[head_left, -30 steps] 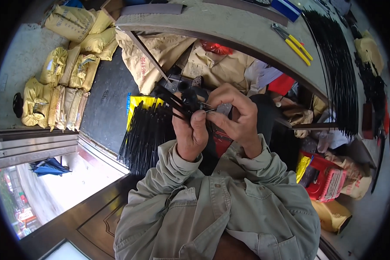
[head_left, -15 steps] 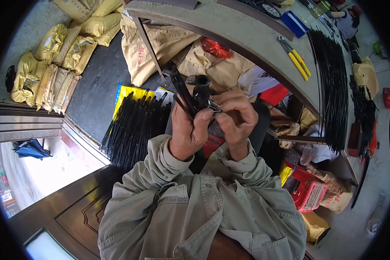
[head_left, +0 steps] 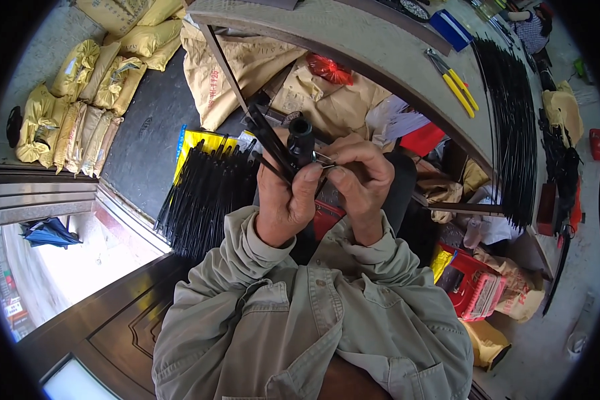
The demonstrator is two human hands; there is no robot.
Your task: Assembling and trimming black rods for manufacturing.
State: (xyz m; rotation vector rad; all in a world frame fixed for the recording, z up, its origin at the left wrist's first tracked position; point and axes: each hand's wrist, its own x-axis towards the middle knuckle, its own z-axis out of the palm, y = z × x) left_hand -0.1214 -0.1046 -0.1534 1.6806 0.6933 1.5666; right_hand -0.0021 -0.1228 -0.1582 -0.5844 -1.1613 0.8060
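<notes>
In front of my chest, both hands meet at a black tubular fitting (head_left: pixel 301 137) with a round open top. Long black ribs (head_left: pixel 271 138) reach up and left from beside it, much like umbrella ribs. My left hand (head_left: pixel 285 200) is closed around the fitting and ribs, its thumb pressed near the fitting's lower end. My right hand (head_left: pixel 363 183) pinches a thin silvery wire (head_left: pixel 325 160) against the fitting's right side. The wire's far end is hidden by the fingers. A dense bundle of black rods (head_left: pixel 203 193) stands left of my left hand, beside a yellow sheet (head_left: pixel 192 141).
A grey workbench (head_left: pixel 373 50) curves across the top, bearing yellow-handled pliers (head_left: pixel 459 90), a blue box (head_left: pixel 451 31) and a row of black rods (head_left: pixel 510 127). Stuffed sacks (head_left: pixel 120 80) are stacked at the upper left. A red crate (head_left: pixel 472 287) stands right. Another person (head_left: pixel 530 32) is far off.
The fitting and ribs have shifted slightly left and tilted in my left hand. My right hand keeps its pinch at the wire, having moved a little left.
</notes>
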